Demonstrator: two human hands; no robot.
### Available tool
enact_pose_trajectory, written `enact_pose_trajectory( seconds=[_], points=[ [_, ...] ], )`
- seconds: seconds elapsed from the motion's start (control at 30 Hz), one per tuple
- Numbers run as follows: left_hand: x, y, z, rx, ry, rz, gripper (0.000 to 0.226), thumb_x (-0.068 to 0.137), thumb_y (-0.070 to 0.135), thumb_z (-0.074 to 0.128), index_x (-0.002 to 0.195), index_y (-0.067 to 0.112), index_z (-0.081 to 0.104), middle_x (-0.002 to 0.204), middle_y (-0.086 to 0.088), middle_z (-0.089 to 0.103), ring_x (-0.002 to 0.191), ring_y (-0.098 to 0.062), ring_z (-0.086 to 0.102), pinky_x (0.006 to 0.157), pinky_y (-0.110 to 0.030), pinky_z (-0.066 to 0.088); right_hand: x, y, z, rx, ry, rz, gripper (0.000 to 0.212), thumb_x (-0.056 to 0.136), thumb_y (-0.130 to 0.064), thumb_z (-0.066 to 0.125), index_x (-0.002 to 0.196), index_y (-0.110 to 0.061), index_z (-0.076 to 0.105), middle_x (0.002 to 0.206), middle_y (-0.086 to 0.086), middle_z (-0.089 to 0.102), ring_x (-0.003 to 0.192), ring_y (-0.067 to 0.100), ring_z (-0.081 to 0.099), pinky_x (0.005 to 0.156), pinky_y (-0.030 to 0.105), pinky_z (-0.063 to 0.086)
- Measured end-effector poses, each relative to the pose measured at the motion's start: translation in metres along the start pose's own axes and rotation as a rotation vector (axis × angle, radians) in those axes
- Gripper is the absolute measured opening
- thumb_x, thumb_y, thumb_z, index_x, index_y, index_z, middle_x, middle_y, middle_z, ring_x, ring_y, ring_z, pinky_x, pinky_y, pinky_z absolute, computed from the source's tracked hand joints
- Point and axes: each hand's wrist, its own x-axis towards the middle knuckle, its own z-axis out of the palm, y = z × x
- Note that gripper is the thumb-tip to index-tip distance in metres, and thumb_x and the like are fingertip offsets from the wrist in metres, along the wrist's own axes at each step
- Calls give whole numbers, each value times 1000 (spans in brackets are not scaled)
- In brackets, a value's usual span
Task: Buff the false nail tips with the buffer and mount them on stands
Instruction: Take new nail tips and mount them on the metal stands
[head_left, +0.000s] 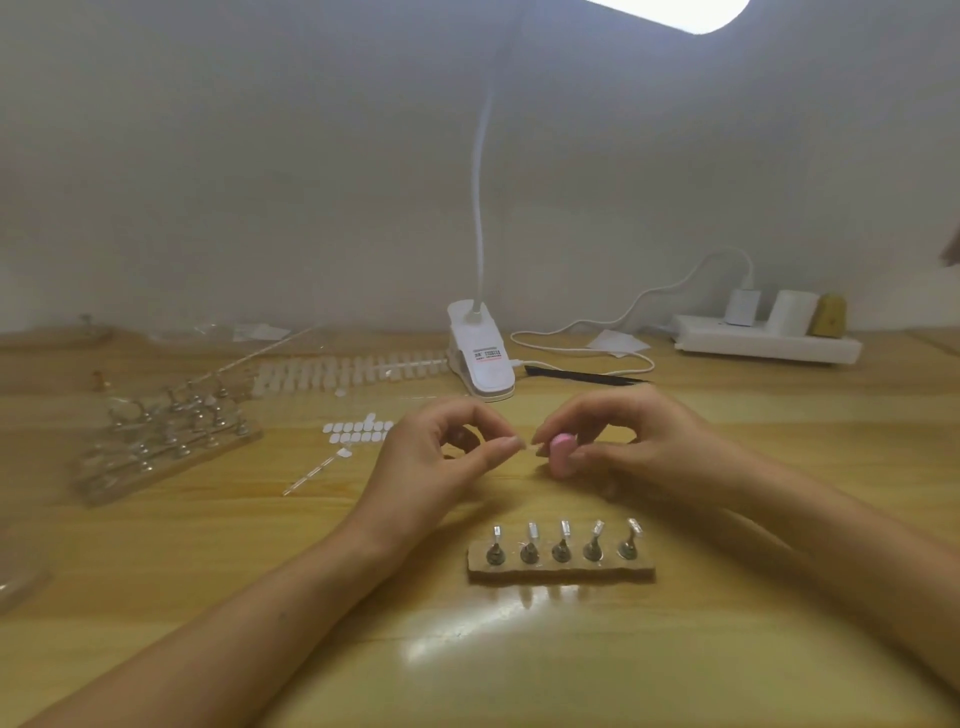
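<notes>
My left hand (441, 452) pinches a small clear false nail tip (523, 445) between thumb and forefinger above the wooden table. Just to its right, my right hand (639, 441) holds a pink buffer block (562, 453) with curled fingers, its end close to the tip. In front of both hands stands a small base with several metal stands (561, 553) in a row, each with a clear pad on top. Loose white nail tips (358, 431) lie left of my left hand.
A clear rack of more metal stands (166, 431) sits at the left. Rows of nail tips (353, 370) lie behind, beside a white clip lamp (480, 358). A black tool (582, 375), a white cable and a power strip (763, 340) are at the back right.
</notes>
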Motion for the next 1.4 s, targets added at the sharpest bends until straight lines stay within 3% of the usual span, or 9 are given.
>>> enact_pose_trajectory(
  seconds=[0.13, 0.37, 0.5, 0.6, 0.73, 1.1, 1.2, 1.3, 1.4],
  points=[
    [-1, 1, 0, 22, 21, 30, 11, 80, 25, 79, 73, 27, 71, 84, 8, 68, 75, -2, 58, 66, -12, 43, -2, -1, 14, 387, 58, 115, 13, 85, -15, 76, 97, -19, 73, 92, 6, 76, 73, 19, 74, 50, 22, 54],
    [-2, 2, 2, 6, -17, 52, 13, 83, 22, 76, 74, 24, 68, 87, 8, 68, 73, -2, 56, 64, -9, 40, 6, 1, 27, 740, 285, 151, 22, 80, -24, 71, 91, -6, 66, 83, 9, 76, 75, 19, 71, 61, 21, 56],
    [-2, 4, 2, 22, -14, 91, 11, 85, 20, 74, 77, 22, 67, 89, 6, 66, 74, -2, 55, 64, -10, 39, 2, -2, 28, 574, 73, 116, 19, 81, -26, 74, 89, -10, 68, 84, 10, 75, 77, 19, 73, 67, 26, 60],
    [-3, 6, 3, 31, -45, 105, 10, 86, 16, 73, 78, 20, 68, 88, 7, 66, 76, 1, 56, 65, -7, 39, 5, -2, 28, 658, 236, 134, 29, 78, -30, 72, 93, -5, 65, 84, 9, 76, 76, 20, 73, 69, 24, 59],
    [-3, 8, 3, 58, -5, 122, 11, 87, 16, 72, 78, 19, 67, 88, 8, 65, 75, 1, 56, 66, -8, 39, 3, -6, 31, 531, 57, 127, 25, 82, -27, 73, 91, -5, 66, 85, 14, 76, 76, 22, 73, 65, 25, 58],
    [-5, 11, 4, 84, -30, 135, 12, 87, 14, 73, 78, 19, 67, 91, 4, 65, 77, 1, 56, 67, -7, 40, 4, -4, 27, 672, 234, 150, 26, 77, -34, 71, 86, -10, 67, 83, 8, 75, 71, 16, 72, 65, 23, 57],
    [-5, 12, 3, 109, -21, 141, 10, 88, 14, 71, 79, 15, 66, 91, 3, 64, 77, 1, 56, 68, -7, 40, 3, -7, 32, 569, 92, 130, 21, 77, -33, 74, 81, -13, 68, 82, 12, 75, 67, 16, 70, 59, 21, 56],
    [-6, 13, 4, 109, -46, 155, 11, 88, 12, 72, 79, 15, 66, 91, 0, 64, 77, 1, 55, 66, -6, 39, 5, -2, 29, 666, 260, 131, 26, 76, -34, 72, 84, -10, 67, 81, 9, 74, 64, 14, 66, 57, 19, 54],
    [-5, 12, 3, 103, -4, 165, 11, 87, 13, 72, 78, 16, 66, 89, 2, 64, 77, 1, 56, 67, -6, 39, 3, -5, 29, 598, 122, 118, 22, 77, -32, 74, 84, -12, 68, 80, 10, 74, 67, 17, 67, 58, 20, 55]
  ],
)
